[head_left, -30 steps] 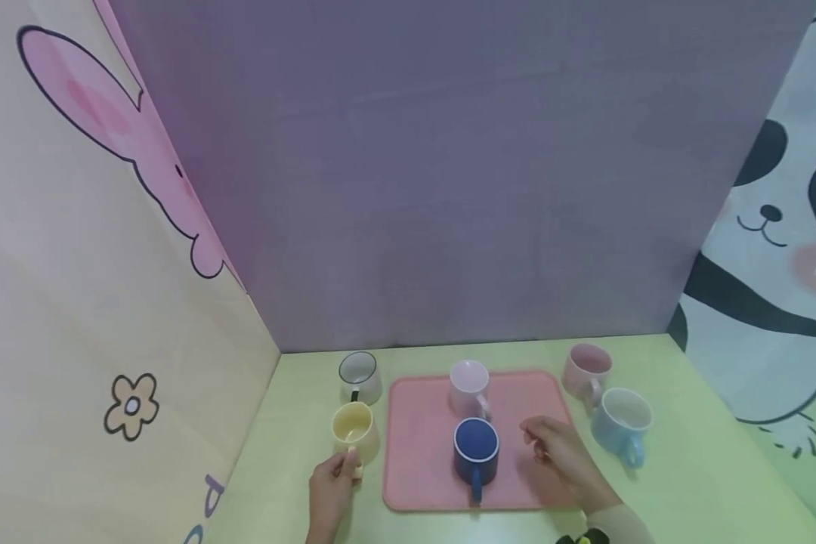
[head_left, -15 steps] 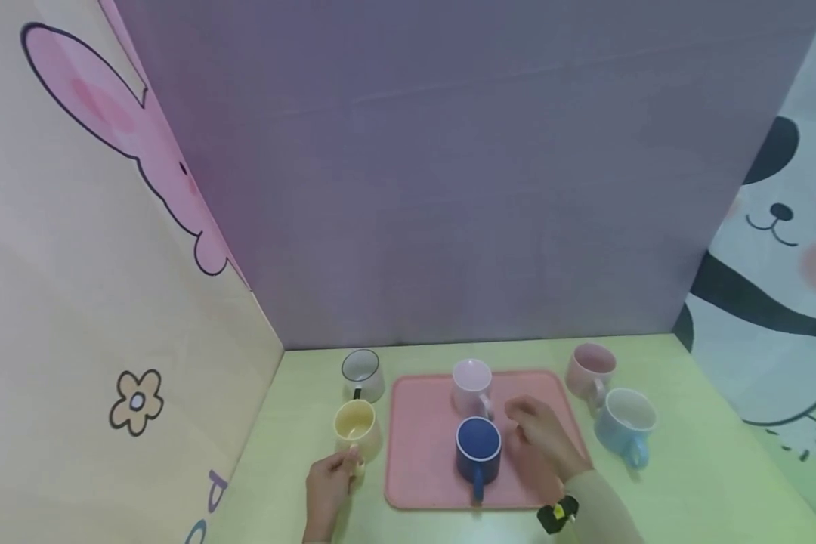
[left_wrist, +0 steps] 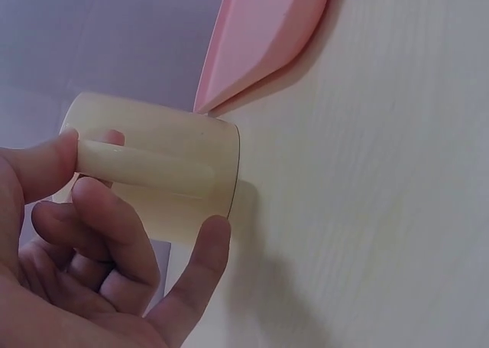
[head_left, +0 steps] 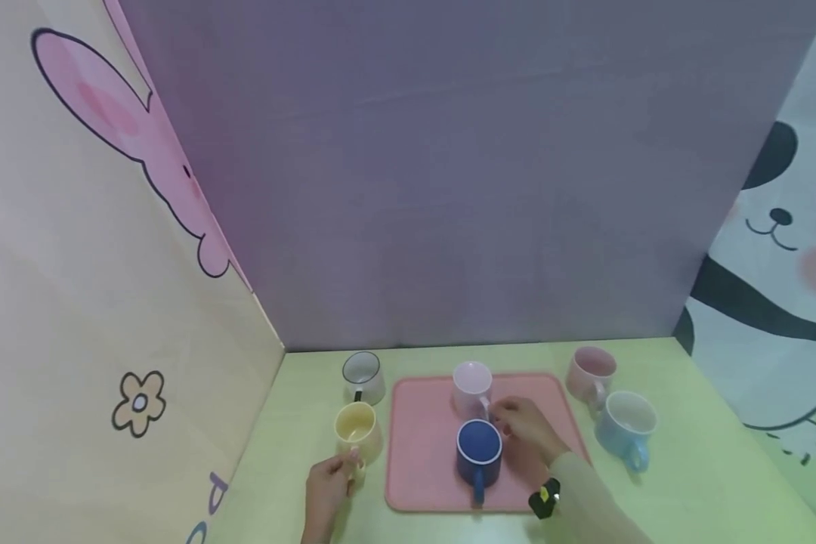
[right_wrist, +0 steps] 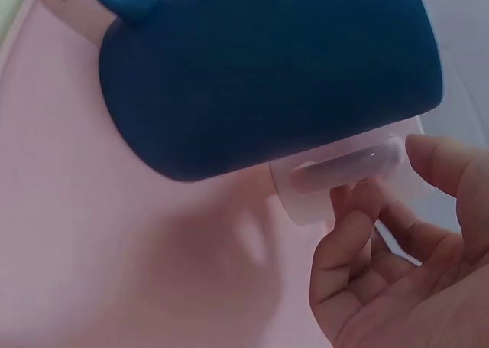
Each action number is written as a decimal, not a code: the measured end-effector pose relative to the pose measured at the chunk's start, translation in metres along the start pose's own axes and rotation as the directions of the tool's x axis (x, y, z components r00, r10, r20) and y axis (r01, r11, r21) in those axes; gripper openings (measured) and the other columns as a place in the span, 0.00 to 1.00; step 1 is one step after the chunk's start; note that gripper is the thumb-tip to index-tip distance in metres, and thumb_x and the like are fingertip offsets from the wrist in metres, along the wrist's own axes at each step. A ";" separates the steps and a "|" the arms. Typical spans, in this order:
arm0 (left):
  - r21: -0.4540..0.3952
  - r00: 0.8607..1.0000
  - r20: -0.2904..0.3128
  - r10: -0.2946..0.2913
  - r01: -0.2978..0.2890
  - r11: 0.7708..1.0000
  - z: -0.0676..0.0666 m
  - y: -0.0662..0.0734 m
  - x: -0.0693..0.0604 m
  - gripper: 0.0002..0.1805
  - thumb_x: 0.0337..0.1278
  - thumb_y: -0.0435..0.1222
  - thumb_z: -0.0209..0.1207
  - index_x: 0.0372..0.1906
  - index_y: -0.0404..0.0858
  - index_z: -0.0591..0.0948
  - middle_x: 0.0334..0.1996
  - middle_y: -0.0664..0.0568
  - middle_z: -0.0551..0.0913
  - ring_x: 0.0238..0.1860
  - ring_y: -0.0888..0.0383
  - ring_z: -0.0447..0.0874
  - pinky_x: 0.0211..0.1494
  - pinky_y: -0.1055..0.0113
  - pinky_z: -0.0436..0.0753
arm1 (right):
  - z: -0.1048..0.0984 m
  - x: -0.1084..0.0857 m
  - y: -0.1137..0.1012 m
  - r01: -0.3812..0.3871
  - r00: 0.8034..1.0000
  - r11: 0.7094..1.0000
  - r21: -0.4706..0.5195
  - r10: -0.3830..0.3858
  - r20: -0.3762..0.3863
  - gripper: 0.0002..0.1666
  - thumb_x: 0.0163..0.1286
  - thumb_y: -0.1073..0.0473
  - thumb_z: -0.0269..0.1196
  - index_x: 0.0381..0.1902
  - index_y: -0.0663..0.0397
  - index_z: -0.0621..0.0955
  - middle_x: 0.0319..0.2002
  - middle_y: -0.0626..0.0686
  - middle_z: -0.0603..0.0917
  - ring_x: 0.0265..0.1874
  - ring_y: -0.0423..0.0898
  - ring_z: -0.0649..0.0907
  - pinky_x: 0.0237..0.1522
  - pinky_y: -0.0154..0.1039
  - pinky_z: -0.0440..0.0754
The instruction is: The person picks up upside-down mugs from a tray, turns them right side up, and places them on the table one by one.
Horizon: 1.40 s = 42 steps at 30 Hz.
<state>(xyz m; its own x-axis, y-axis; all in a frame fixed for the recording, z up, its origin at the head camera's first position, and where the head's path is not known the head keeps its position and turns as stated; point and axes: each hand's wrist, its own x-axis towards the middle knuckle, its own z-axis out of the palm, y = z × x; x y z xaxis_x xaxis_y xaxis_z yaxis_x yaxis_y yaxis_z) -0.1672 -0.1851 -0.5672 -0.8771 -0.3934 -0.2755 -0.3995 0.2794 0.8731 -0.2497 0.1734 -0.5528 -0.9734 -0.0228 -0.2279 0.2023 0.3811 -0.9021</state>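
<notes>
The left hand (head_left: 328,487) pinches the handle of the yellow mug (head_left: 357,427), which stands upright left of the pink tray (head_left: 418,495). In the left wrist view, thumb and fingers hold the top of that mug's handle (left_wrist: 145,168). On the tray, the right hand (head_left: 527,425) is at the handle of the pale pink mug (head_left: 471,384). The right wrist view has the thumb and curled fingers around this handle (right_wrist: 351,168). A dark blue mug (head_left: 479,457) stands on the tray in front of the pale pink one, its handle toward the person.
Behind the yellow mug is a white mug with a dark rim (head_left: 363,375). Right of the tray stand a dusky pink mug (head_left: 591,372) and a light blue mug (head_left: 625,423). A grey-purple panel (head_left: 476,189) rises behind the table.
The right hand has moved left across the tray to the pale pink mug's handle. The left hand stays on the yellow mug's handle, and the mugs stand as before.
</notes>
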 end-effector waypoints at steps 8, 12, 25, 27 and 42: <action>-0.010 0.999 0.026 -0.034 0.034 0.999 -0.001 -0.001 0.002 0.16 0.70 0.47 0.62 0.38 0.38 0.90 0.30 0.55 0.85 0.23 0.59 0.76 0.26 0.69 0.72 | 0.002 0.010 0.006 0.018 0.998 1.000 0.014 -0.018 0.056 0.15 0.76 0.52 0.61 0.43 0.59 0.86 0.32 0.51 0.83 0.31 0.45 0.79 0.33 0.38 0.77; -0.033 0.998 0.027 0.053 -0.052 0.998 0.000 -0.007 0.001 0.19 0.68 0.48 0.63 0.38 0.36 0.89 0.25 0.54 0.84 0.20 0.60 0.75 0.25 0.71 0.71 | 0.004 0.013 0.006 0.033 0.995 0.999 0.023 -0.035 0.096 0.19 0.78 0.49 0.59 0.42 0.61 0.84 0.34 0.52 0.83 0.32 0.44 0.79 0.35 0.38 0.78; 0.015 0.996 -0.039 0.076 -0.076 0.997 0.002 -0.002 -0.008 0.22 0.70 0.53 0.60 0.52 0.39 0.82 0.20 0.55 0.77 0.22 0.59 0.72 0.23 0.70 0.68 | 0.008 0.009 0.001 -0.011 0.998 0.998 0.068 0.006 0.067 0.21 0.77 0.50 0.59 0.43 0.64 0.86 0.34 0.50 0.86 0.33 0.44 0.78 0.36 0.37 0.78; 0.010 0.995 -0.067 0.072 -0.071 0.997 0.002 0.002 -0.008 0.20 0.70 0.51 0.61 0.52 0.40 0.82 0.21 0.55 0.76 0.23 0.59 0.71 0.23 0.70 0.68 | 0.008 0.010 0.000 -0.018 0.999 0.997 0.077 0.014 0.045 0.20 0.77 0.50 0.60 0.43 0.63 0.87 0.35 0.51 0.87 0.33 0.44 0.79 0.37 0.37 0.78; -0.060 0.983 -0.145 0.112 -0.121 0.991 0.000 0.017 -0.019 0.09 0.68 0.37 0.62 0.48 0.38 0.83 0.23 0.55 0.75 0.24 0.60 0.69 0.23 0.72 0.69 | 0.007 0.009 0.000 -0.015 1.000 0.997 0.074 0.016 -0.018 0.17 0.79 0.57 0.55 0.41 0.65 0.86 0.35 0.54 0.86 0.33 0.44 0.80 0.35 0.36 0.78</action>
<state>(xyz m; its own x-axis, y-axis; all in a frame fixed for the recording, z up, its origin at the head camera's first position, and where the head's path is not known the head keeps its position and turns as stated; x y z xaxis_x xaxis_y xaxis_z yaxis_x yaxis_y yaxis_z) -0.1575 -0.1734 -0.5470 -0.8682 -0.4828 -0.1148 -0.2735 0.2723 0.9225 -0.2578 0.1666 -0.5580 -0.9718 0.0004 -0.2358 0.2241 0.3120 -0.9233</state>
